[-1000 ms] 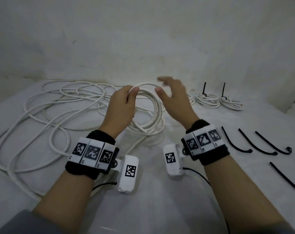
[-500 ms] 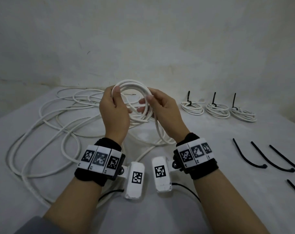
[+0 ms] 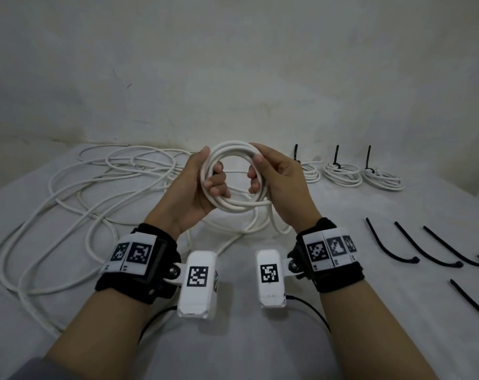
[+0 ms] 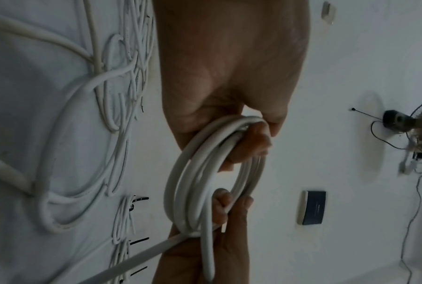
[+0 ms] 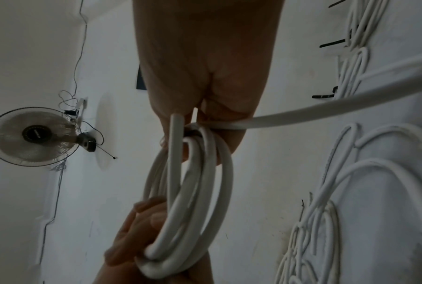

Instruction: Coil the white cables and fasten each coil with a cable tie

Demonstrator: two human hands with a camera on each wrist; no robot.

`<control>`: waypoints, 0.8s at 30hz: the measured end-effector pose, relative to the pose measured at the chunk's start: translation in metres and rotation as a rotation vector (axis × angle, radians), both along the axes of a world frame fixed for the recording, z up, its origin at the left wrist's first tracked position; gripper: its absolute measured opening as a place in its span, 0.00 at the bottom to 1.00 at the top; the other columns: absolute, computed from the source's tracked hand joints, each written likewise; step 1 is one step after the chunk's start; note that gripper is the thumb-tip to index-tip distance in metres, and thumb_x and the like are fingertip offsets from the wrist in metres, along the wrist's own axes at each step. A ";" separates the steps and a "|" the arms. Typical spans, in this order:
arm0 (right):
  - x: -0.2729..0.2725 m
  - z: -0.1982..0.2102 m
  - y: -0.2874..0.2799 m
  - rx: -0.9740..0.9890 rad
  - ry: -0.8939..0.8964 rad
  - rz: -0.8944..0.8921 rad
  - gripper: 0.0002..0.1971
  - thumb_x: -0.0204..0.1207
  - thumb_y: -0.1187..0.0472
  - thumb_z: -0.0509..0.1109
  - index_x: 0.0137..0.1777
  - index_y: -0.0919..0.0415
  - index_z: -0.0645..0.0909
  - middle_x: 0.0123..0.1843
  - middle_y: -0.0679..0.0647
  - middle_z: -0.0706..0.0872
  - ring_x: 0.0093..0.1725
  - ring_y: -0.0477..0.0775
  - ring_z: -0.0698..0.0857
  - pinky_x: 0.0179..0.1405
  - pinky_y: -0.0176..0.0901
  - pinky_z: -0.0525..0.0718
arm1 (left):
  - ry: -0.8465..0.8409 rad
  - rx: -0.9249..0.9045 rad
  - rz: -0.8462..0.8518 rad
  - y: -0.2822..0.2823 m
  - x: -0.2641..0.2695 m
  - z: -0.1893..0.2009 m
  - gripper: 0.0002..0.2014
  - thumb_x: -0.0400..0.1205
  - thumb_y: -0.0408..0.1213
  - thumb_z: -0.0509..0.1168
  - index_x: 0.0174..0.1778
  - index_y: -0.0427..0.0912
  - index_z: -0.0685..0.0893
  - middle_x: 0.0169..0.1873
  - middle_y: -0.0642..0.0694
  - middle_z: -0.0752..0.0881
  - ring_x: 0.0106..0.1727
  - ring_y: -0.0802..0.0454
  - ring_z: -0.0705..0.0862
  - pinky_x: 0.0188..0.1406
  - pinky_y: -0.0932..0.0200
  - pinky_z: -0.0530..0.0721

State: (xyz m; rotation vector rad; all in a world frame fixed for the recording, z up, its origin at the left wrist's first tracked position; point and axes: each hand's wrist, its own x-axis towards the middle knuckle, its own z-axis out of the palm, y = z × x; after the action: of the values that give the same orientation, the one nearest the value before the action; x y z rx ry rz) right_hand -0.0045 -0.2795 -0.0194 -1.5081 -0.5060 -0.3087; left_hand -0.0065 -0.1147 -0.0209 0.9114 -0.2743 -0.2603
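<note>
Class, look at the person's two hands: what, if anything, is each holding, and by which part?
Both grip the white cable coil: left hand on its left side, right hand on its right side.

A plain, scuffed off-white wall [image 3: 232,78] rose behind the pale table [image 3: 246,338] under dim, even light, and higher up it carried a wall fan [image 5: 32,136] with dangling wires and a dark switch plate [image 4: 313,207].
</note>
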 end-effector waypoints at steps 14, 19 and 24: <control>-0.007 0.007 0.004 0.342 0.615 0.320 0.24 0.86 0.48 0.50 0.34 0.62 0.74 0.17 0.48 0.67 0.17 0.46 0.67 0.24 0.37 0.76 | -0.076 0.023 0.122 -0.014 -0.002 -0.002 0.20 0.87 0.46 0.49 0.30 0.42 0.69 0.14 0.55 0.63 0.14 0.61 0.61 0.20 0.66 0.71; -0.012 0.015 0.007 0.362 0.568 0.093 0.27 0.82 0.42 0.59 0.25 0.56 0.65 0.18 0.46 0.57 0.16 0.45 0.56 0.13 0.34 0.61 | -0.151 0.121 0.103 -0.019 -0.006 -0.001 0.22 0.85 0.53 0.50 0.35 0.41 0.75 0.18 0.52 0.71 0.20 0.58 0.72 0.31 0.63 0.78; -0.015 0.024 0.000 0.568 0.497 0.033 0.27 0.82 0.41 0.59 0.25 0.55 0.62 0.17 0.46 0.56 0.15 0.45 0.55 0.13 0.33 0.58 | 0.094 0.471 0.022 -0.017 -0.006 -0.013 0.30 0.84 0.62 0.44 0.49 0.41 0.82 0.43 0.42 0.87 0.44 0.47 0.87 0.46 0.50 0.84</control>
State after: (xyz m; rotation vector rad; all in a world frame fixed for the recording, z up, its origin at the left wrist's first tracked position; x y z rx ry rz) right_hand -0.0193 -0.2794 0.0050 -0.9687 -0.0326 -0.0343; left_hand -0.0122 -0.1320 -0.0343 1.3625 -0.1148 -0.3542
